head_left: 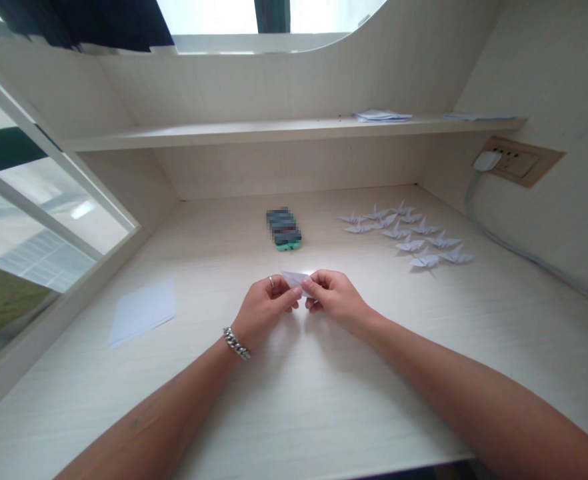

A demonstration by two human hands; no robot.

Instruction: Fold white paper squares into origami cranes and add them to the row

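Between my two hands, just above the middle of the desk, is a small piece of folded white paper (295,277). My left hand (270,301) pinches its left and lower side with thumb and fingers. On the right side my right hand (333,293) grips it, thumb on top. The fingertips hide part of the folds. To the right of my hands, several finished white paper cranes (409,230) stand grouped on the desk. A stack of white paper sheets (144,311) lies flat to the left.
A phone (284,229) with a green edge, its screen blurred, lies beyond my hands. Papers (383,117) rest on the shelf (254,133) above the desk. At the right wall, a white plug sits in a socket (521,162), its cable (529,257) trailing down along the desk's side.
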